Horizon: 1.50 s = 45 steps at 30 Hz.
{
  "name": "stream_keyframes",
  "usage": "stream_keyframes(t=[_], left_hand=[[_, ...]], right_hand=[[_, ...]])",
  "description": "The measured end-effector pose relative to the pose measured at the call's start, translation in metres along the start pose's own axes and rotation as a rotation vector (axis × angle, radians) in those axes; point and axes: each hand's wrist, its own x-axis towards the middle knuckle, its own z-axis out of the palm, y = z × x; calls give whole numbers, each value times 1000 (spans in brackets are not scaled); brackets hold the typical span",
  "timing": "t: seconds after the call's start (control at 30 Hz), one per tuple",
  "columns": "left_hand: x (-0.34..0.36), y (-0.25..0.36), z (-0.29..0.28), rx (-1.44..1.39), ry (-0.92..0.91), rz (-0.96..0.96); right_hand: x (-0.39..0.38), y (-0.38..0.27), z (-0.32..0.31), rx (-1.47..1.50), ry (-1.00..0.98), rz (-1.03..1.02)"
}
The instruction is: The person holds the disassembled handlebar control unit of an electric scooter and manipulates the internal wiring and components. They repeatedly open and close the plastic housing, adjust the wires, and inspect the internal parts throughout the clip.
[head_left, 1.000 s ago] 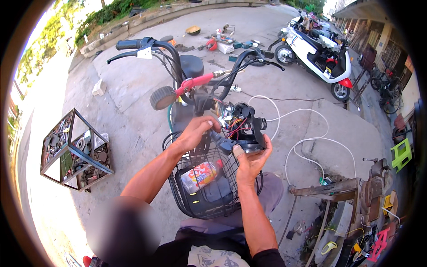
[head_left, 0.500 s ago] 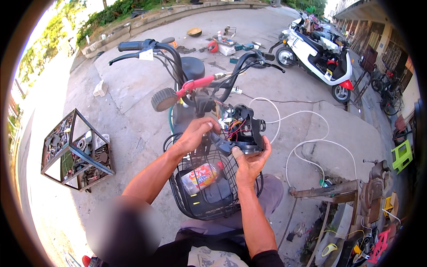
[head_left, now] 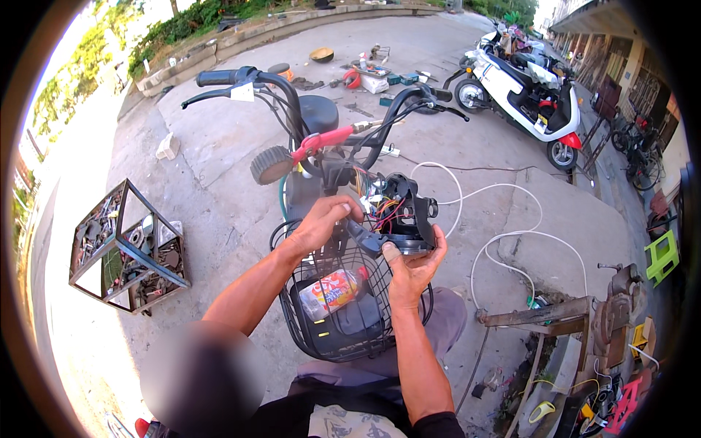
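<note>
In front of me, above a black wire basket (head_left: 303, 337), is an opened black plastic housing (head_left: 418, 219). Coloured wires (head_left: 385, 213) and white connectors spill from its left side. My right hand (head_left: 416, 271) grips its lower edge, thumb in front and fingers round the right side. A dark plastic arm (head_left: 364, 239) slants up-left from the housing. My left hand (head_left: 325, 221) is closed at that arm's upper end, its fingertips partly hidden. A clear bottle with a red-orange label (head_left: 332, 293) lies in the basket. Beyond stands the handlebar (head_left: 290, 102), with a red tool (head_left: 321, 140) across it.
A metal-framed bin of parts (head_left: 128, 252) stands left. A white hose (head_left: 537, 232) loops over the ground at right, near a rusty stand with a vise (head_left: 610, 306). A white scooter (head_left: 522, 98) is parked far right; several tools (head_left: 376, 73) lie far ahead.
The view has shifted very slightly. Both hands keep their places on the housing and its arm; nothing else has visibly moved.
</note>
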Motion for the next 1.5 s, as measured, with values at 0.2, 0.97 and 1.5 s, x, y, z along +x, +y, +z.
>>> stream_keyframes(t=[0.2,0.97,1.5], left_hand=[[0,0,1,-14,9,-4],[-1,4,0,-37,170,122],[-1,8,3,-18,210,90]], right_hand=[[0,-2,1,2,1,11],[-2,-7,5,-32,-23,6],[-2,-6,4,-65,-29,10]])
